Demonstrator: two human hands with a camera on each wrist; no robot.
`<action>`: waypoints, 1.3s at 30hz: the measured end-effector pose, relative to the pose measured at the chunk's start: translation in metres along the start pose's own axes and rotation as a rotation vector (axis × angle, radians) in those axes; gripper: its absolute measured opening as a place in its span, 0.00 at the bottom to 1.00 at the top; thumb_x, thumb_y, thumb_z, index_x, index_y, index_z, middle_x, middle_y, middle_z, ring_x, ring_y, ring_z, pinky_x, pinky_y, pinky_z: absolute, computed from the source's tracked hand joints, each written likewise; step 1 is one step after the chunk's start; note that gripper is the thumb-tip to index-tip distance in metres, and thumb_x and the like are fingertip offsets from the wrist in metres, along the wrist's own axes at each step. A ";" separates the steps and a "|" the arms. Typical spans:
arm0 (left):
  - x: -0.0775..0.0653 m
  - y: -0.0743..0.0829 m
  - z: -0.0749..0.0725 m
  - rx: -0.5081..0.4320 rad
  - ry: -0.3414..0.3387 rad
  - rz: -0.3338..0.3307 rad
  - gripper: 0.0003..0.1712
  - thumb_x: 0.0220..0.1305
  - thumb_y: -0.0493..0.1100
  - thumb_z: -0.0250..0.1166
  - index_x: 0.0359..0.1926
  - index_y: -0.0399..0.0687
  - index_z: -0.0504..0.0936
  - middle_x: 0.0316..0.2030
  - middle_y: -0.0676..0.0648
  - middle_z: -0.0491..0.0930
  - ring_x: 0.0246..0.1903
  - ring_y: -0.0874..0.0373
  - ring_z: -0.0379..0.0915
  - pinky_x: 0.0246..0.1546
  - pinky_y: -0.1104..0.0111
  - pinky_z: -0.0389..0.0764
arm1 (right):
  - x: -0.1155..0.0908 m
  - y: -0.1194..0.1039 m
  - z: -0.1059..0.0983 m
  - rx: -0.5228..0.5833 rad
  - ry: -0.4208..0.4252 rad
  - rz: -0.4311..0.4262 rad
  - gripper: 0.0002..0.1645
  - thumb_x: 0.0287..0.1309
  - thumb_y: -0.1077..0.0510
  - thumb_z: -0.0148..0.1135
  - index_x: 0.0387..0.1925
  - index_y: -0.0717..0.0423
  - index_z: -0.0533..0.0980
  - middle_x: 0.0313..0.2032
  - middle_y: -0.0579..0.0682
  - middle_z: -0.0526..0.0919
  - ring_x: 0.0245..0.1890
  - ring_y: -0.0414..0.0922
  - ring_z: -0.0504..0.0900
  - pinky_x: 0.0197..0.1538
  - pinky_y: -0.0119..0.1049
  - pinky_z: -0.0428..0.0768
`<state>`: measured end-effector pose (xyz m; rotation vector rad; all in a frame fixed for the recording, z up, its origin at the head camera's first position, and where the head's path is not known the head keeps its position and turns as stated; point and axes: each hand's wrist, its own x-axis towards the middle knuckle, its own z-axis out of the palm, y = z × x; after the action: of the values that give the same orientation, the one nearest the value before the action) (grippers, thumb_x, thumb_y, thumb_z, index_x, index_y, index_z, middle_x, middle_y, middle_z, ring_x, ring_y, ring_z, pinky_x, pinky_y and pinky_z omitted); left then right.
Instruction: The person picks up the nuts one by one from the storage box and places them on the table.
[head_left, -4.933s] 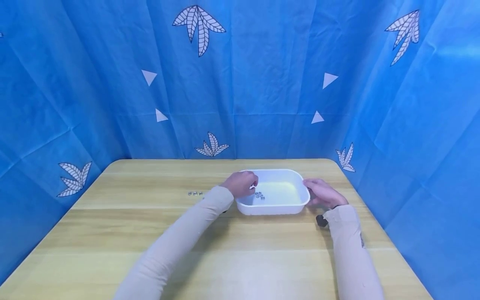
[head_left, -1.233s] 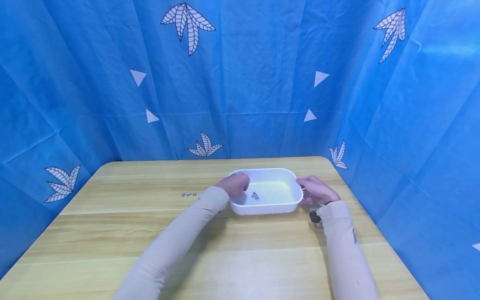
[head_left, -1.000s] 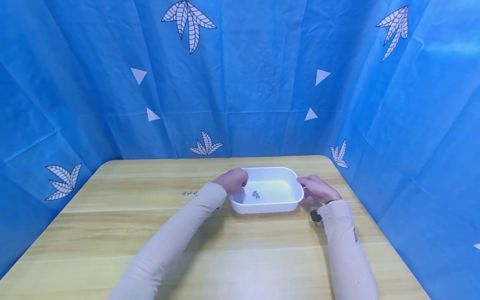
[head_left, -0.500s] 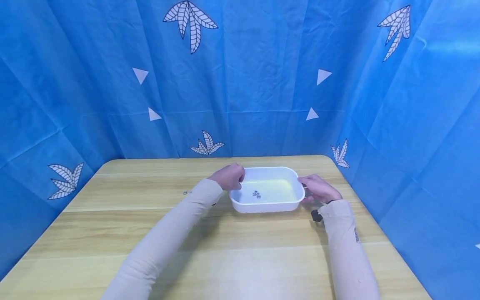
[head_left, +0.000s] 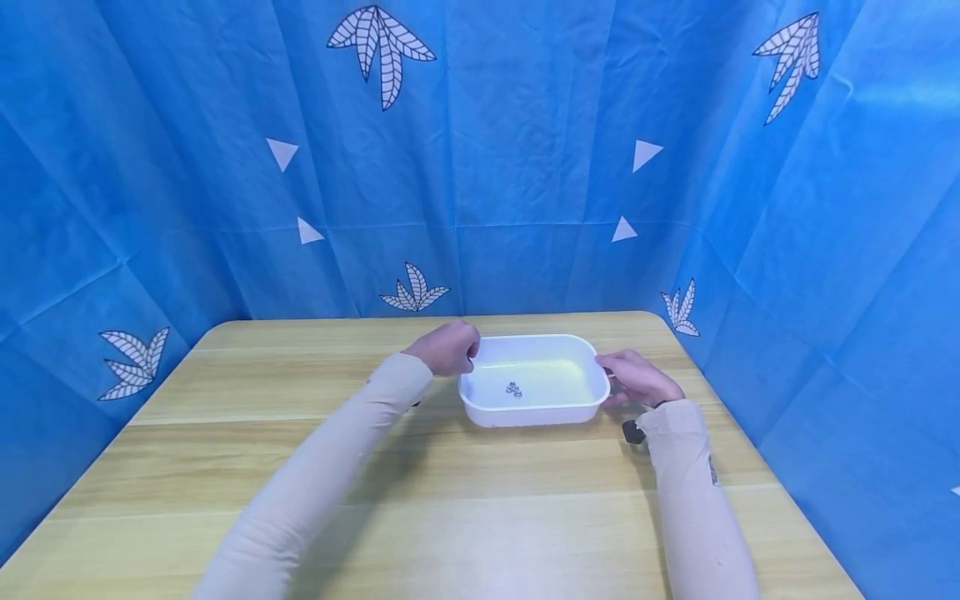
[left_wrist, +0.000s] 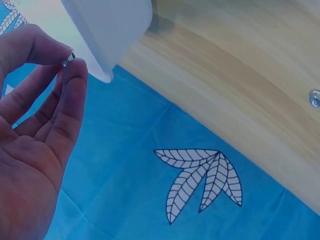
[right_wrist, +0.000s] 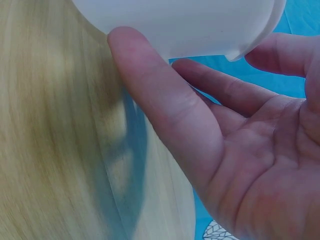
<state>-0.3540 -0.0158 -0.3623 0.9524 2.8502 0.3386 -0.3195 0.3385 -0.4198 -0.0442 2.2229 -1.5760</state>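
My left hand [head_left: 447, 348] is raised at the left rim of a white plastic tub [head_left: 536, 414]. Thumb and forefinger pinch a small shiny metal nut [left_wrist: 68, 60], clearest in the left wrist view. Inside the tub, left of centre, several more small nuts [head_left: 513, 390] lie bunched on the floor. My right hand [head_left: 637, 379] holds the tub's right end. In the right wrist view its thumb [right_wrist: 165, 105] presses the outer wall and another finger [right_wrist: 280, 55] meets the rim.
One loose nut [left_wrist: 314, 98] lies on the wooden table [head_left: 487, 517], left of the tub. My left sleeve [head_left: 330, 467] covers that area in the head view. A blue patterned curtain [head_left: 525, 167] stands behind the table and along both sides.
My left hand has come up from inside the tub and left to its rim, pinching a nut. Its sleeve now hides the loose nuts seen earlier. The right hand keeps its place.
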 end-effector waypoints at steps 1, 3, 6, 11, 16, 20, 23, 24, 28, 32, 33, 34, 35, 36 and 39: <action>-0.001 -0.001 -0.001 -0.003 0.001 -0.005 0.04 0.58 0.31 0.72 0.32 0.42 0.85 0.31 0.47 0.84 0.33 0.55 0.76 0.37 0.68 0.82 | 0.000 0.000 0.000 0.000 -0.001 0.000 0.31 0.81 0.52 0.42 0.68 0.75 0.67 0.50 0.58 0.82 0.43 0.44 0.84 0.51 0.43 0.88; -0.002 -0.002 -0.003 -0.007 0.007 -0.011 0.04 0.59 0.32 0.73 0.32 0.43 0.86 0.32 0.47 0.84 0.33 0.55 0.76 0.37 0.68 0.82 | 0.000 0.000 0.000 -0.001 -0.001 -0.001 0.31 0.81 0.52 0.41 0.68 0.74 0.67 0.50 0.58 0.82 0.44 0.44 0.83 0.51 0.44 0.88; -0.003 -0.006 -0.004 -0.011 0.015 -0.008 0.03 0.59 0.33 0.74 0.33 0.42 0.87 0.32 0.47 0.85 0.33 0.56 0.78 0.37 0.69 0.84 | 0.000 0.000 0.000 -0.005 -0.001 -0.006 0.31 0.81 0.52 0.41 0.68 0.75 0.67 0.50 0.58 0.82 0.44 0.44 0.83 0.51 0.44 0.88; -0.006 -0.013 -0.004 -0.011 0.017 0.004 0.03 0.58 0.32 0.73 0.34 0.40 0.87 0.32 0.46 0.86 0.31 0.56 0.78 0.36 0.69 0.84 | -0.001 0.001 0.001 -0.002 0.000 -0.007 0.31 0.81 0.52 0.41 0.68 0.75 0.67 0.50 0.58 0.82 0.44 0.45 0.84 0.51 0.44 0.88; -0.009 -0.019 -0.005 -0.003 0.028 0.006 0.03 0.57 0.31 0.70 0.30 0.42 0.86 0.30 0.47 0.84 0.30 0.57 0.75 0.32 0.70 0.80 | -0.002 0.001 0.001 -0.005 0.001 -0.008 0.31 0.81 0.52 0.41 0.68 0.74 0.68 0.52 0.59 0.82 0.45 0.45 0.84 0.52 0.45 0.88; -0.012 -0.025 -0.006 -0.008 0.040 0.016 0.06 0.55 0.29 0.67 0.26 0.42 0.84 0.26 0.47 0.82 0.26 0.57 0.72 0.28 0.71 0.75 | -0.003 0.000 0.000 -0.008 0.000 -0.011 0.31 0.81 0.52 0.41 0.69 0.72 0.67 0.51 0.57 0.82 0.45 0.45 0.84 0.53 0.47 0.88; -0.015 -0.032 -0.005 0.000 0.041 0.011 0.07 0.53 0.28 0.65 0.24 0.43 0.82 0.24 0.48 0.79 0.25 0.58 0.69 0.26 0.71 0.72 | -0.003 0.000 0.001 -0.012 -0.003 -0.016 0.30 0.81 0.51 0.41 0.68 0.72 0.68 0.49 0.54 0.82 0.44 0.44 0.84 0.53 0.46 0.88; -0.015 -0.034 -0.005 0.003 0.038 0.006 0.07 0.52 0.28 0.66 0.24 0.43 0.82 0.25 0.48 0.79 0.25 0.58 0.69 0.27 0.71 0.72 | -0.002 0.001 0.001 -0.011 -0.004 -0.014 0.30 0.81 0.51 0.42 0.68 0.72 0.68 0.48 0.54 0.82 0.44 0.44 0.84 0.53 0.46 0.88; -0.018 -0.041 -0.004 -0.003 0.022 -0.018 0.05 0.54 0.29 0.66 0.26 0.42 0.83 0.26 0.47 0.80 0.27 0.57 0.71 0.28 0.70 0.73 | -0.001 0.001 0.001 -0.012 -0.009 -0.017 0.30 0.81 0.51 0.42 0.67 0.72 0.69 0.46 0.51 0.82 0.43 0.43 0.83 0.52 0.44 0.88; -0.022 -0.049 -0.005 -0.007 0.007 -0.057 0.03 0.55 0.30 0.66 0.29 0.40 0.84 0.28 0.46 0.80 0.29 0.56 0.72 0.30 0.68 0.75 | 0.000 0.001 0.000 -0.014 0.002 -0.004 0.29 0.81 0.51 0.42 0.65 0.71 0.71 0.45 0.50 0.81 0.44 0.43 0.83 0.52 0.44 0.88; -0.023 -0.051 -0.005 -0.010 0.005 -0.068 0.03 0.55 0.30 0.66 0.29 0.40 0.84 0.28 0.46 0.81 0.29 0.55 0.72 0.31 0.68 0.76 | 0.000 0.001 0.000 -0.015 0.004 -0.001 0.29 0.81 0.51 0.42 0.65 0.70 0.71 0.45 0.50 0.81 0.44 0.43 0.83 0.52 0.44 0.88; -0.024 -0.053 -0.004 -0.014 0.001 -0.083 0.03 0.55 0.31 0.67 0.30 0.41 0.84 0.29 0.46 0.81 0.29 0.55 0.73 0.31 0.68 0.76 | 0.000 0.001 0.000 -0.020 0.007 0.000 0.29 0.81 0.51 0.42 0.65 0.70 0.71 0.45 0.50 0.81 0.44 0.43 0.83 0.51 0.43 0.88; -0.026 -0.055 -0.004 -0.017 -0.002 -0.096 0.03 0.56 0.31 0.66 0.30 0.41 0.84 0.29 0.46 0.81 0.29 0.55 0.73 0.31 0.68 0.76 | 0.000 0.001 0.000 -0.021 0.012 0.002 0.28 0.81 0.51 0.42 0.64 0.70 0.72 0.45 0.50 0.81 0.44 0.43 0.82 0.51 0.43 0.88; -0.027 -0.057 -0.004 -0.021 -0.003 -0.108 0.03 0.56 0.31 0.67 0.30 0.42 0.84 0.29 0.46 0.81 0.29 0.55 0.73 0.31 0.68 0.76 | -0.001 0.001 0.000 -0.024 0.011 0.001 0.28 0.81 0.51 0.42 0.64 0.69 0.72 0.46 0.50 0.81 0.44 0.43 0.82 0.51 0.43 0.88; -0.031 -0.064 -0.003 -0.038 -0.011 -0.145 0.04 0.56 0.31 0.67 0.29 0.43 0.83 0.28 0.47 0.81 0.29 0.55 0.73 0.31 0.67 0.77 | -0.001 0.001 -0.001 -0.031 0.008 -0.004 0.28 0.81 0.51 0.41 0.64 0.69 0.72 0.46 0.50 0.80 0.44 0.43 0.81 0.51 0.42 0.88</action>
<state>-0.3673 -0.0846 -0.3741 0.7330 2.8709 0.3688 -0.3183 0.3397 -0.4200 -0.0513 2.2549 -1.5459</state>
